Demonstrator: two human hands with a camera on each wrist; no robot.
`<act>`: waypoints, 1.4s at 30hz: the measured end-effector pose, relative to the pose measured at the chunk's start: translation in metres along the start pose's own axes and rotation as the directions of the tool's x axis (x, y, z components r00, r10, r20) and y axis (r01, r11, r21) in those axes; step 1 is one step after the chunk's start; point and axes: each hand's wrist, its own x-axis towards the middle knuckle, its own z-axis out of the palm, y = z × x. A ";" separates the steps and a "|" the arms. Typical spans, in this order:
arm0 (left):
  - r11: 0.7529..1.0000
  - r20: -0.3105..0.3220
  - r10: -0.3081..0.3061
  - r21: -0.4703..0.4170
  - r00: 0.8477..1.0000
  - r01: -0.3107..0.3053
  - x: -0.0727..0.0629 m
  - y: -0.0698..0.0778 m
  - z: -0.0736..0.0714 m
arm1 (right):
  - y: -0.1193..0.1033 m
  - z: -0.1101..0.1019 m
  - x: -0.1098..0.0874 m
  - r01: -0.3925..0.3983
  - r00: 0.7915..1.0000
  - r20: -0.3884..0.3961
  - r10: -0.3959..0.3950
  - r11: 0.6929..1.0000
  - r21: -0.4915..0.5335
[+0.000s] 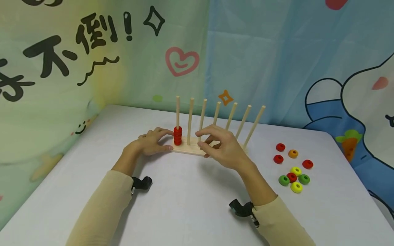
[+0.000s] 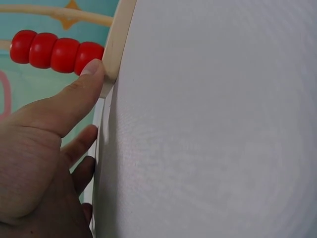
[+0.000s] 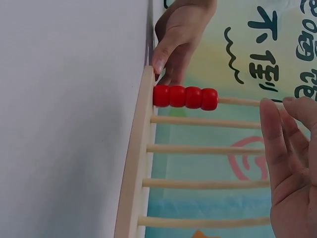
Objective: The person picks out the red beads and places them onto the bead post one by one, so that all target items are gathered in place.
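A pale wooden peg rack (image 1: 187, 148) stands on the white table, with several upright rods along its base. Red beads (image 1: 177, 136) are stacked on its leftmost rod, down to the base. My left hand (image 1: 150, 141) holds the rack's left end, its thumb against the base right beside the lowest bead in the left wrist view. Over the middle of the rack, my right hand (image 1: 223, 145) hovers with fingers loosely bent, thumb and index apart and no bead between them. In the right wrist view its fingertips are near the upper part of the rods.
Loose beads lie on the table right of the rack: red beads (image 1: 278, 159), an orange bead (image 1: 293, 153), yellow beads (image 1: 296, 187) and green beads (image 1: 284, 180). A printed cloth backdrop (image 1: 252, 54) hangs behind the white table (image 1: 191, 205).
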 end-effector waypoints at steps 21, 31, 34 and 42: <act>1.000 -0.001 0.014 0.014 1.000 -0.014 0.002 -0.002 0.000 | 0.014 -0.027 -0.026 -0.047 0.999 0.000 0.048 0.994 -0.095; 1.000 0.002 0.019 0.017 1.000 -0.019 0.001 -0.001 -0.001 | 0.020 -0.049 -0.047 -0.083 0.996 -0.033 0.078 0.982 -0.171; 1.000 0.007 0.024 0.016 1.000 -0.024 0.001 -0.001 0.000 | 0.022 -0.058 -0.054 -0.096 0.995 -0.054 0.087 0.975 -0.199; 0.999 0.001 0.020 0.030 1.000 -0.020 0.000 -0.002 0.000 | 0.025 -0.074 -0.066 -0.146 0.988 -0.086 0.127 0.955 -0.258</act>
